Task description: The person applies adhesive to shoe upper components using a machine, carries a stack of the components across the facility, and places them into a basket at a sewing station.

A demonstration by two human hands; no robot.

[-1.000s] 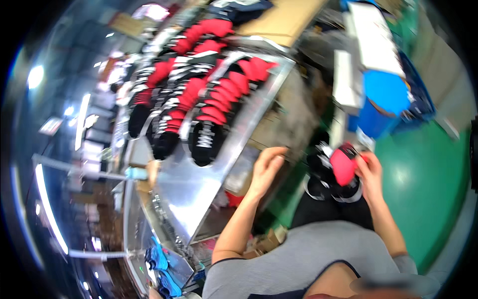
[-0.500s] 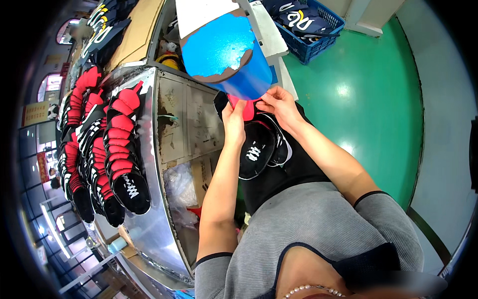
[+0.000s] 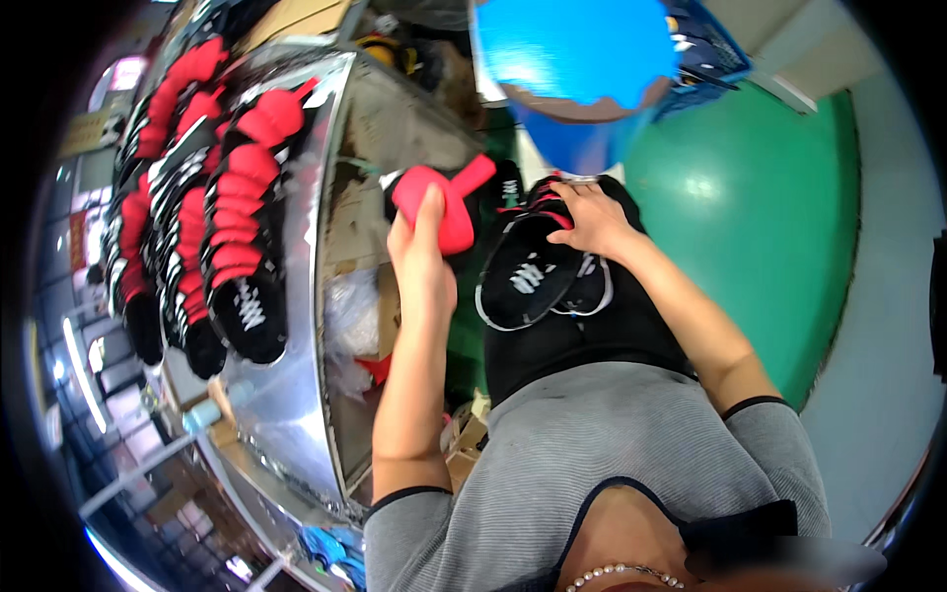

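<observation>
My left hand (image 3: 422, 247) is closed on a black shoe upper with a bright red lining and a red tongue (image 3: 434, 209). The thumb presses on the red face, and the other fingers are mostly hidden behind it. On my lap lies a small pile of black shoe uppers (image 3: 526, 279) with white lacing marks and pale edges. My right hand (image 3: 595, 219) rests on the far right of this pile, thumb and fingers apart, touching the uppers near their red parts. A blue round-topped stand (image 3: 582, 54) rises just beyond my knees.
Rows of overlapping red-and-black uppers (image 3: 242, 197) lie on a metal-topped bench (image 3: 301, 335) at my left. Below its top, a shelf holds a clear plastic bag (image 3: 352, 311). A blue crate (image 3: 725, 49) of dark pieces stands on the green floor (image 3: 730, 187) at the far right.
My hands have moved apart. The left hand carries the red-lined upper leftward, away from the blue stand, while the right has come down onto the lap pile. The view has shifted.
</observation>
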